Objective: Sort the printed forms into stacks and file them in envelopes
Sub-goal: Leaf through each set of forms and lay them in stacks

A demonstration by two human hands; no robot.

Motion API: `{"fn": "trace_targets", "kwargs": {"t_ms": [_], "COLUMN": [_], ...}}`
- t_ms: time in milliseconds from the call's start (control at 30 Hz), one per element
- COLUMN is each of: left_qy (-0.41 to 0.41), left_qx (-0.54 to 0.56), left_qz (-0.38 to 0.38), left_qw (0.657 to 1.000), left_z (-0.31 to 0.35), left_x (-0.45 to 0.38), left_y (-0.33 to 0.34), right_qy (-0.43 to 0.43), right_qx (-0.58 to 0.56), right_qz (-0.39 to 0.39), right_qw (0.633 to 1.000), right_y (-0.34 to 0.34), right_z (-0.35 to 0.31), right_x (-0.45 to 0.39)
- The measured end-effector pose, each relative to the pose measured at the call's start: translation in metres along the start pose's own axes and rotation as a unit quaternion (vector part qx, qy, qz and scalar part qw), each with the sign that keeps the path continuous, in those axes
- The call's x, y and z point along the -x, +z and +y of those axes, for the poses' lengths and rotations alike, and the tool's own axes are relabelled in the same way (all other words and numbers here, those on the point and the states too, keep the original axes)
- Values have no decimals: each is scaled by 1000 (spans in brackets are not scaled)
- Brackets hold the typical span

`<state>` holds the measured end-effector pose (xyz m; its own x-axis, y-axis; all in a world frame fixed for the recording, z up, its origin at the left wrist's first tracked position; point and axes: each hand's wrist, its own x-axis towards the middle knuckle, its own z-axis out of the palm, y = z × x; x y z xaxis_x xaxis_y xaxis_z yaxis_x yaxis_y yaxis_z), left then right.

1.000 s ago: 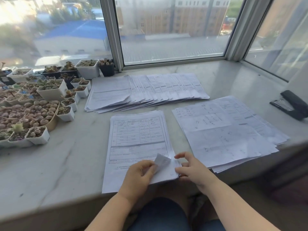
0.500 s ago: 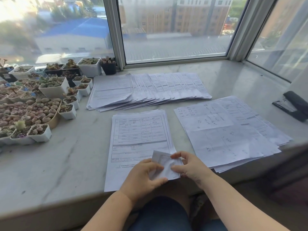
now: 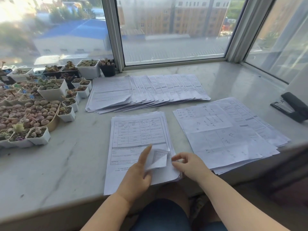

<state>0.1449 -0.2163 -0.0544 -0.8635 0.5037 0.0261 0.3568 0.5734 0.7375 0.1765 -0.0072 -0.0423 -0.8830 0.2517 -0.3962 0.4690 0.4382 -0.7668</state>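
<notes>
Where the near stack of printed forms (image 3: 138, 147) lies at the front edge of the marble sill (image 3: 50, 172), its lower right corner curled up. Left hand (image 3: 138, 177) resting on that stack, forefinger straight against the lifted corner, thumb tucked under the curl. Right hand (image 3: 190, 164) just beside, thumb and forefinger pinching the sheet's edge, other fingers loosely curled. Beyond, a fanned row of forms (image 3: 146, 92); to the right, a spread pile (image 3: 230, 132). Further left, white pots (image 3: 51, 92) packed with succulents, and a tan tray (image 3: 53, 124) of stone-like plants. Far right, a black stapler (image 3: 291, 107).
</notes>
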Motion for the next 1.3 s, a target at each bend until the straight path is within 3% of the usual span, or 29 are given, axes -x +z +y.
{"fn": "trace_targets", "kwargs": {"t_ms": [67, 200, 300, 333, 433, 567, 700, 933, 1133, 1300], "left_qy": [-6, 42, 144, 171, 195, 231, 243, 171, 158, 139], "left_qx": [10, -2, -63, -87, -95, -91, -74, -121, -276, -337], "left_qz": [56, 33, 17, 35, 37, 82, 89, -54, -143, -122], "left_qw": [998, 999, 987, 981, 976, 965, 963, 976, 937, 923], "left_z": [1, 11, 18, 17, 29, 67, 117, 179, 211, 225], "left_x": [3, 12, 8, 5, -11, -39, -69, -112, -137, -154], "left_y": [0, 8, 6, 6, -1, 7, 37, 132, 204, 227], "right_qy": [-5, 150, 86, 67, 45, 47, 39, 38, 53, 75], "right_qx": [46, -58, 49, 38, -133, -339, -457, -550, -539, -496], "right_qz": [57, -73, -66, -49, 6, 83, 174, 280, 241, 159], "right_qw": [997, 984, 993, 996, 990, 936, 872, 786, 805, 850], "right_y": [-1, 4, 17, 18, -6, -78, -160, -285, -347, -351], "right_z": [-11, -42, -50, -48, -40, -20, 15, 77, 120, 148], "right_x": [-5, -7, -7, -7, -6, -3, -2, -12, -34, -52]}}
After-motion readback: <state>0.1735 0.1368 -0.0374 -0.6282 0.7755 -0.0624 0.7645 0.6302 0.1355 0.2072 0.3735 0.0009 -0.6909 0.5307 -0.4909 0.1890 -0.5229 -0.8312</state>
